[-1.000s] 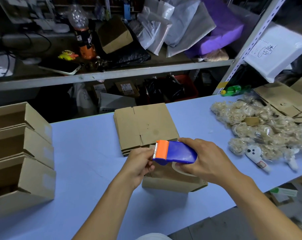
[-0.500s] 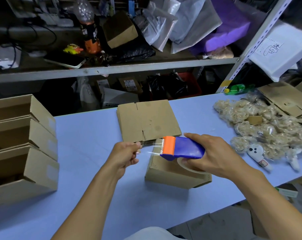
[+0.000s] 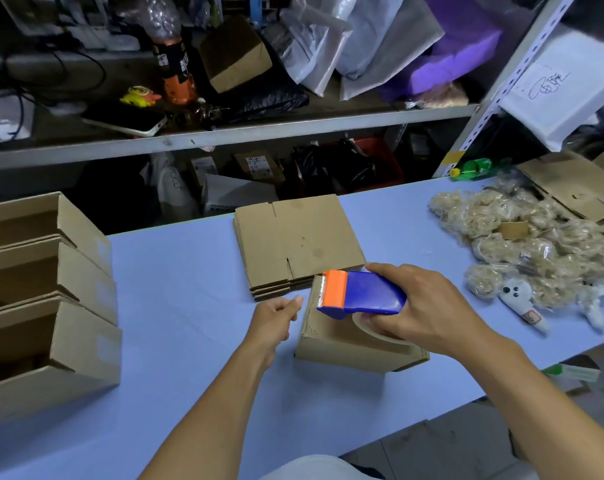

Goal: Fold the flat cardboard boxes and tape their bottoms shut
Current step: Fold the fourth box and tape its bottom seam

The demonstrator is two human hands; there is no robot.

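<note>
Taping a box bottom: right hand (image 3: 428, 315) is gripping the dispenser (image 3: 361, 295), left hand (image 3: 274, 315) is curling loosely beside the box (image 3: 349, 344).

The right hand's fingers are wrapping the blue dispenser and its tape roll, holding the orange head over the box's far-left top edge, where a tape strip is lying across the corner. The left hand is sitting just left of the box with fingers curled; whether it is pinching tape or touching the box cannot be told. The box is resting on the table (image 3: 176, 306) under the right hand. A flat stack (image 3: 293, 240) is lying just beyond both hands. Three folded boxes (image 3: 47, 299) are standing well left of the left hand. Bagged toys (image 3: 522, 251) are piling up right of the right hand.
</note>
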